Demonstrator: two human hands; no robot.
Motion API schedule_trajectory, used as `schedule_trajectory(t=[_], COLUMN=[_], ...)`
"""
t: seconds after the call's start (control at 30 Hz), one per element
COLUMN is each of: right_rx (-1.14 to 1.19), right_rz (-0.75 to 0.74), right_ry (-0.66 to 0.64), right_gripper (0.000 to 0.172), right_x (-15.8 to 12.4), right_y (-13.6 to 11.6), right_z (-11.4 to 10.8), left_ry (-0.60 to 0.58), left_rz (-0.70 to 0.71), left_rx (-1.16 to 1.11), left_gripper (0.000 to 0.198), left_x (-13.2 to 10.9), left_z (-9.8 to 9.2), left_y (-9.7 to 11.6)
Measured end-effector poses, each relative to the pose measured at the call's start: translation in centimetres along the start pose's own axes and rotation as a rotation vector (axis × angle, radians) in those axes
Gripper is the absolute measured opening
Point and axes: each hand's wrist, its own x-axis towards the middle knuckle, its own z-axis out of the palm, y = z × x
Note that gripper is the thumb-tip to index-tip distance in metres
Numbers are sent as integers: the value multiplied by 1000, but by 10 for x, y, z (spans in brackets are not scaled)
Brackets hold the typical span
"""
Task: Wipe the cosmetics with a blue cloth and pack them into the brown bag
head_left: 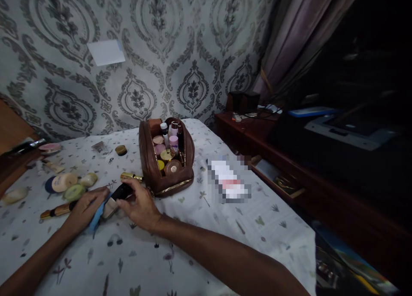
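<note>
My right hand point(141, 206) grips a glass foundation bottle point(110, 208) with a black cap, which lies tilted just above the printed cloth. My left hand point(87, 206) presses a blue cloth point(96, 218) against the bottle's lower end. Behind my right hand stands an unzipped brown makeup bag point(148, 156), filled with several compacts, jars and small bottles. Between hand and bag lies a gold tube point(130, 176). Close to my left hand are a gold-and-brown tube point(54, 212), a green round container point(74, 192) and a cream bottle point(64, 183) with a dark blue cap.
Farther back lie a small dark-gold jar point(121, 150), a clear case point(100, 147) and a pink compact point(49, 148). A blurred-out white item point(228, 180) is right of the bag. Beyond the table's right edge, a dark red desk point(238, 130) has a drawer point(298, 193) pulled out.
</note>
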Motion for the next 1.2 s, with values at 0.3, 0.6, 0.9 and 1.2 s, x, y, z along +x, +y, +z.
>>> schedule_trajectory(t=[0.3,0.6,0.9,1.2], right_rx=[-62,-49,-27,124], right_rz=[-39,5,-57,37], right_ry=[66,41,20,-57], right_gripper=[46,53,45,57], right_x=[-1,3,6,6], right_y=[-13,-9,2,6], right_z=[-5,-8,-7,-5], left_ry=[-12,210,181,181], left_rz=[33,149,94,85], left_rx=[102,144,38,21], left_gripper=[45,38,35,39], left_x=[1,15,7,11], left_z=[1,13,27,23], left_y=[-5,25,9,-3])
